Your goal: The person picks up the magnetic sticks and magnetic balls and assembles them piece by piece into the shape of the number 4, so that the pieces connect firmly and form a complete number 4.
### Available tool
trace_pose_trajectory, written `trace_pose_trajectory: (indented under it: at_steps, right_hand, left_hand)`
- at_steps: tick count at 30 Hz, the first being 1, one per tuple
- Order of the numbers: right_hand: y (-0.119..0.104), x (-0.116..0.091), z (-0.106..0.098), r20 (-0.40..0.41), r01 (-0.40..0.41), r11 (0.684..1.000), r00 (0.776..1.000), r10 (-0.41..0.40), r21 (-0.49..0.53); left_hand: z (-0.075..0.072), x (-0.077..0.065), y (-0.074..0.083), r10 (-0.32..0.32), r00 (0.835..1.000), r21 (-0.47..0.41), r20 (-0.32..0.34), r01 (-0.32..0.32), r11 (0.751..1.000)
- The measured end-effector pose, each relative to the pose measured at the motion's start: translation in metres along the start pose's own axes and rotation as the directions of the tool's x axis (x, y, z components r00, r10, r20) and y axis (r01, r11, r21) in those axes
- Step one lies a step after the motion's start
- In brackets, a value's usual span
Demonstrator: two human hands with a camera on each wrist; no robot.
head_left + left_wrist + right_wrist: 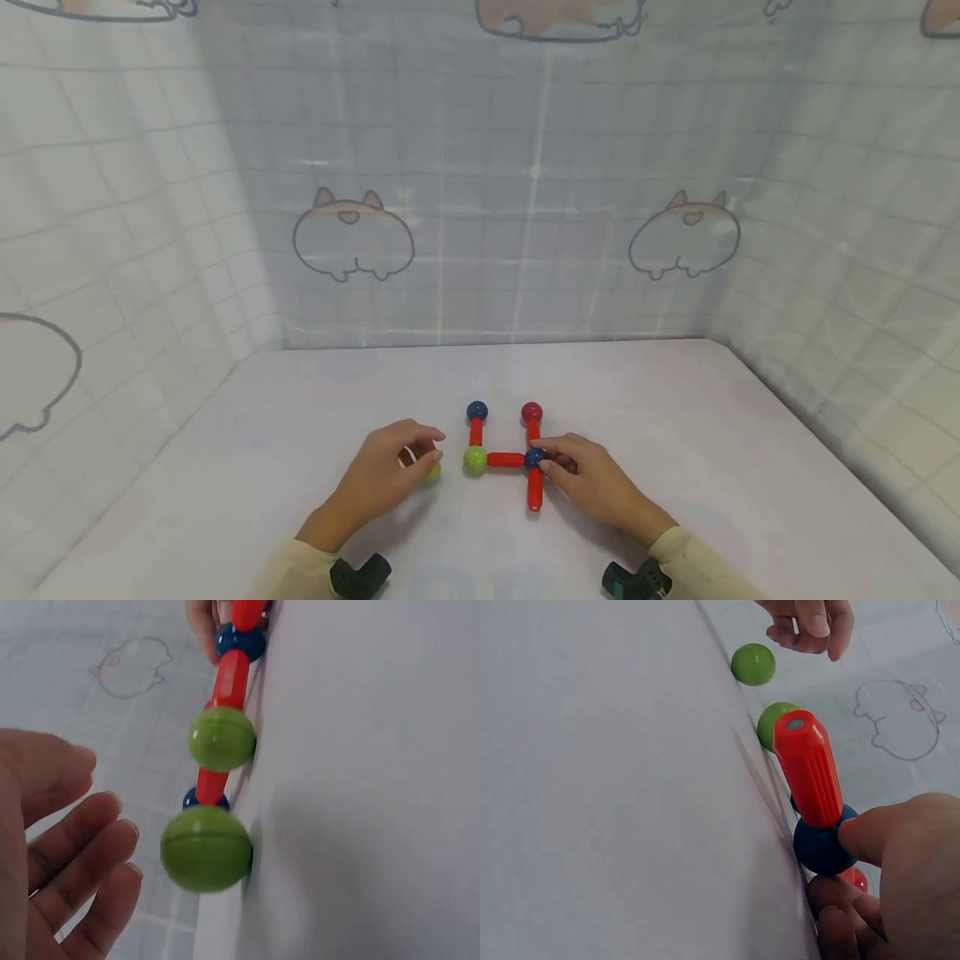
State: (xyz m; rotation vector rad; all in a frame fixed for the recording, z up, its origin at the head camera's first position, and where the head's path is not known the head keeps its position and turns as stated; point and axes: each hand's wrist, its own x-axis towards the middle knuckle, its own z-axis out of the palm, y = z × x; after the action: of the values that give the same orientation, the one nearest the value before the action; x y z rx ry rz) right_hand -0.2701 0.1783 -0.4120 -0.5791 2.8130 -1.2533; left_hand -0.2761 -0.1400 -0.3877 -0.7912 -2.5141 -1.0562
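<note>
My right hand (588,479) pinches a dark blue ball (534,457) between thumb and fingers. Red rods meet at this ball: a front rod (535,490) points toward me with a bare metal tip, another runs back to a red ball (532,412), and a cross rod (506,460) leads left to a green ball (476,460). From that green ball a red rod (476,432) reaches back to a second blue ball (477,410). A loose green ball (206,850) lies left of the joined pieces. My left hand (386,467) hovers beside it, fingers relaxed and apart from it.
All pieces lie on a white tabletop (360,383). Behind it hangs a pale checked curtain (487,250) with cartoon animal outlines, and similar sheets close in the left and right sides. A dark device (362,577) is strapped at each wrist.
</note>
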Motion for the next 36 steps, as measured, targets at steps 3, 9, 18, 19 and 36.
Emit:
trace_pose_trajectory:
  at_steps: [3,9,18,19,36]
  right_hand:
    - [-0.002,-0.001,-0.001,-0.006,-0.012,1.0,1.0,0.012,-0.008]
    - [-0.005,0.0,0.0,0.0,-0.003,1.0,1.0,0.003,0.007]
    - [-0.001,-0.001,-0.001,-0.016,-0.003,1.0,1.0,0.003,-0.009]
    - [0.0,-0.001,-0.001,-0.015,-0.005,1.0,1.0,0.005,-0.009]
    - [0.004,0.001,0.003,-0.003,-0.013,1.0,1.0,0.013,-0.002]
  left_hand:
    - [-0.003,-0.001,-0.004,-0.006,1.0,-0.005,0.025,0.006,1.0]
    - [-0.009,-0.008,-0.013,-0.131,0.984,-0.051,0.122,0.138,0.989]
    - [-0.003,-0.007,-0.022,-0.243,0.931,-0.037,0.272,0.262,0.964]
    - [-0.003,-0.007,-0.023,-0.247,0.927,-0.04,0.282,0.269,0.962]
    - [0.002,-0.01,-0.027,-0.256,0.924,-0.038,0.284,0.278,0.96]
